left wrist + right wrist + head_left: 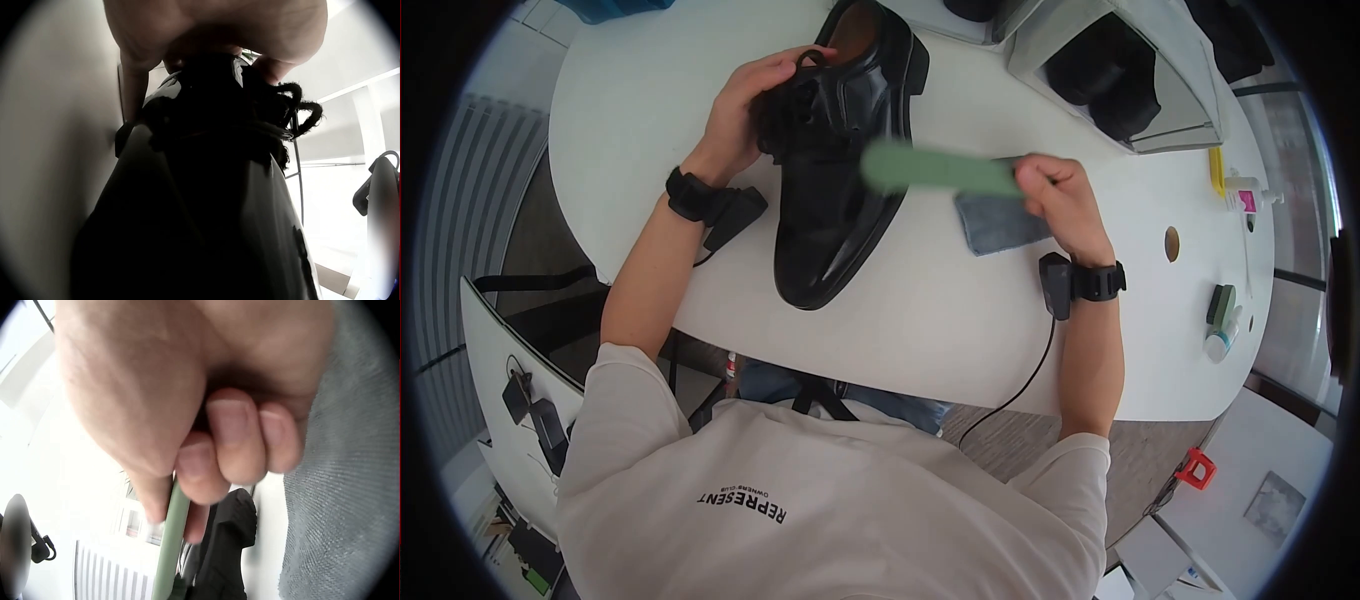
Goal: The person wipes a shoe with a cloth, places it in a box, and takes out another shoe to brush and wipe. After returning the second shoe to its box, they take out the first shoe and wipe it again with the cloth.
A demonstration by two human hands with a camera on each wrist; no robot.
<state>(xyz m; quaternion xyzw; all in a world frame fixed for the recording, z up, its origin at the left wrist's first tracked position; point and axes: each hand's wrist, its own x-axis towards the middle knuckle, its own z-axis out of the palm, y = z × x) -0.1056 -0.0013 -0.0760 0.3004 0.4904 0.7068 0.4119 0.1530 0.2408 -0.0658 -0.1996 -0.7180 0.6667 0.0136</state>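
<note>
A black leather lace-up shoe [830, 225] lies on the white table with its toe toward the person. The left hand [735, 115] grips the shoe at its laced side, fingertips at the opening; in the left wrist view that hand [219, 28] spans the upper beyond the loose laces [306, 115]. A long green brush [940, 170], blurred, is pinched at one end by the right hand [1065, 200]. Its far end overlaps the shoe's side in the head view. The right wrist view shows curled fingers [234, 434] around the green handle [170, 550], dark bristles low down.
A grey cloth [997, 225] lies under and beside the right hand. At the back right stands a box [1190, 85] with dark things inside. Small bottles [1222, 340] and a green-and-black block [1220, 303] sit near the right edge, by a round table hole [1171, 244].
</note>
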